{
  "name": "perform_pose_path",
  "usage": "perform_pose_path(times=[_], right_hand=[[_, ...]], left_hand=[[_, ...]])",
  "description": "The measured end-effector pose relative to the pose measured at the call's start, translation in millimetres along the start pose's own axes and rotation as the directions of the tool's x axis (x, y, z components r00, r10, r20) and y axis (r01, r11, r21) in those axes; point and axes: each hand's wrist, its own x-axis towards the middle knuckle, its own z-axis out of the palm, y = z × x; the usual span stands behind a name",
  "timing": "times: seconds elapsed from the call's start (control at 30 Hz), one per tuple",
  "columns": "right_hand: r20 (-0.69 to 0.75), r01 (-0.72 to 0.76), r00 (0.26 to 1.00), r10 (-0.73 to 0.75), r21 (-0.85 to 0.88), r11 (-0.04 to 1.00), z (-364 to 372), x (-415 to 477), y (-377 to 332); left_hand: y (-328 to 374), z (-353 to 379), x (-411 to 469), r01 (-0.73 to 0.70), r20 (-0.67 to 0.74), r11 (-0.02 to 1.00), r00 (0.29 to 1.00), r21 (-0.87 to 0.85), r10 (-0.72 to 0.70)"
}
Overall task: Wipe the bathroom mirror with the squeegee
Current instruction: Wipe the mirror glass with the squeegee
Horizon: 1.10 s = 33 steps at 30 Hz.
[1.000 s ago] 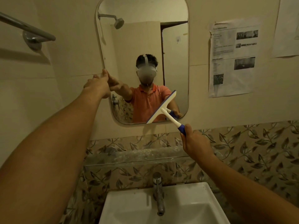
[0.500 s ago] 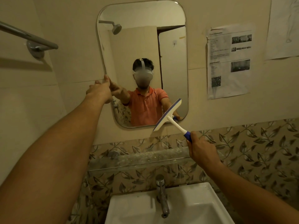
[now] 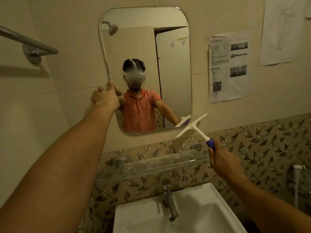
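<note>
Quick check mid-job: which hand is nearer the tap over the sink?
Right. The right hand, gripping the squeegee, is above and right of the tap; the left hand is higher up, at the left edge of the mirror.

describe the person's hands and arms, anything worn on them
The left hand and right hand are bare: no gloves, watch or rings show. The left forearm and right forearm are bare too, no sleeve in direct view. The mirror reflects short orange polo sleeves ending above the elbows.
</note>
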Motion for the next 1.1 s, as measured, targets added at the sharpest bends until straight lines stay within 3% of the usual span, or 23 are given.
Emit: perform_pose_path(times=[0.23,0.47,0.63,1.1], right_hand=[[-0.159,-0.033,0.984,0.078,0.265,0.964,-35.6,19.8,-53.5],[-0.234,-0.066,0.944,0.233,0.557,0.828,-94.7,92.9,-152.1],[-0.308,-0.052,0.920,0.243,0.518,0.854,-123.6,137.0,-183.3],[-0.204,-0.129,0.957,0.209,0.347,0.929,-88.4,110.0,-156.7]], left_hand=[[-6.9,-1.3,-3.9,-0.056,0.021,0.998,0.998,-0.011,0.056],[-12.3,0.7,0.9,-0.094,0.030,0.996,0.995,-0.004,0.094],[-14.0,-2.5,3.4,-0.113,0.035,0.994,0.993,-0.008,0.114],[-16.5,0.3,14.8,-0.116,0.029,0.993,0.993,0.024,0.115]])
